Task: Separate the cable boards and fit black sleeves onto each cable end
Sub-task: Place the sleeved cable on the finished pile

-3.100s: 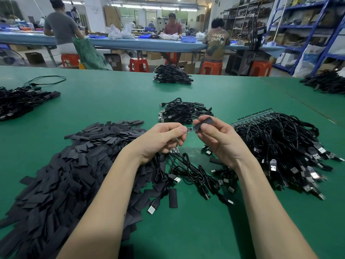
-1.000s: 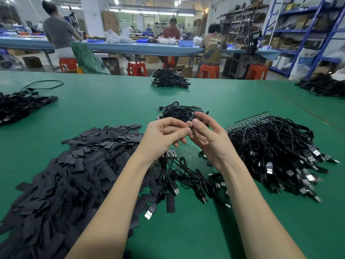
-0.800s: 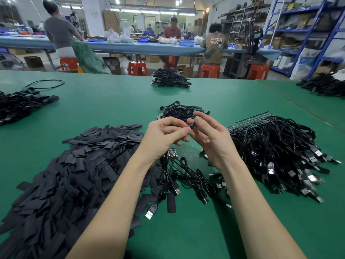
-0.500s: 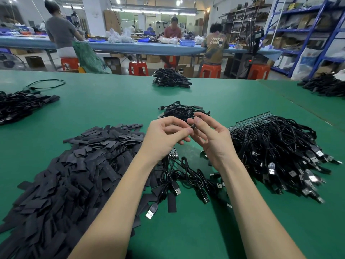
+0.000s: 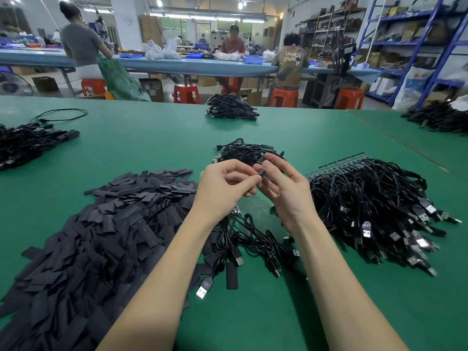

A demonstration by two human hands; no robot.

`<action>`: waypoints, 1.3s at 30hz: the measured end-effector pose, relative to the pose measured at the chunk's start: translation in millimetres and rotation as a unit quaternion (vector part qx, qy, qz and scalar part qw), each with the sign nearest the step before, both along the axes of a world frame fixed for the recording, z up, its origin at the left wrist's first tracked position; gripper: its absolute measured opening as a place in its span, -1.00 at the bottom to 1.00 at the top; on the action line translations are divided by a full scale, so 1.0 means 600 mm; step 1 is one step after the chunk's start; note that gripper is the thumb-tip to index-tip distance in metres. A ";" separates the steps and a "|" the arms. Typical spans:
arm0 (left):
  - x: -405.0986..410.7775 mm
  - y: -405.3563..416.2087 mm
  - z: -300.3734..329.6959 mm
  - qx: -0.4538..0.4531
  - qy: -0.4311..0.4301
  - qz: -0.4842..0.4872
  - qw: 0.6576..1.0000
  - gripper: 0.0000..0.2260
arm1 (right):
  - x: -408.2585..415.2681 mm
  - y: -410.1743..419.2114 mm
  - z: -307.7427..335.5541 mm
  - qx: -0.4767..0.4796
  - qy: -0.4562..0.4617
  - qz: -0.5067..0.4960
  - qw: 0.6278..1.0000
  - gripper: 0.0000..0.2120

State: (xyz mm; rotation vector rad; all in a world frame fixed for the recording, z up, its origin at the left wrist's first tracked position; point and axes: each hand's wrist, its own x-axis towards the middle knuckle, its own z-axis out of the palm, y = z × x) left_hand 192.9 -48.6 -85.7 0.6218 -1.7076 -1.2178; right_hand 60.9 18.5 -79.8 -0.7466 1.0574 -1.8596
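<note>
While left hand (image 5: 222,191) pinches cable, right hand (image 5: 288,191) pinches black sleeve (image 5: 260,172) (fingertips touching)

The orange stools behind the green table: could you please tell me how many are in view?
5: far left, left of centre, a partly hidden one behind it, right of centre, far right. Others may be hidden.

Between my fingertips I pinch one black sleeve (image 5: 260,172) over a cable end. To my left lies a big heap of flat black sleeves (image 5: 101,239); to my right, a tangled pile of black cables (image 5: 374,206) joined to a board strip (image 5: 336,164).
</note>
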 end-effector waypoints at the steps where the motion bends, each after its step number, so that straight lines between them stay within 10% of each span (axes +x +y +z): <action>1: 0.000 -0.001 -0.001 -0.003 0.000 -0.001 1.000 -0.95 | 0.000 -0.001 0.000 0.003 -0.003 0.000 1.000 -0.75; 7: 0.007 -0.009 -0.001 -0.029 -0.048 -0.006 0.998 -0.93 | -0.002 0.001 0.007 0.007 0.001 -0.003 1.000 -0.77; 12: 0.034 -0.017 0.006 -0.030 -0.296 0.020 0.954 -0.44 | -0.016 0.003 0.021 -0.003 -0.030 -0.060 0.998 -0.70; 15: 0.043 -0.017 0.011 -0.004 -0.408 -0.023 0.913 -0.49 | -0.027 0.009 0.022 -0.009 -0.069 -0.070 0.995 -0.67; 25: 0.050 -0.027 0.017 0.056 -0.284 -0.043 0.956 -0.71 | -0.046 0.001 0.003 0.028 -0.124 -0.077 0.989 -0.80; 32: 0.015 -0.043 0.026 -0.098 -0.203 0.185 0.956 -0.87 | 0.030 -0.025 -0.064 0.194 0.216 -0.025 0.957 -0.52; 39: -0.086 -0.133 0.063 -0.196 -0.224 0.211 0.931 -0.81 | 0.044 -0.035 -0.084 0.213 0.407 -0.031 0.888 -0.67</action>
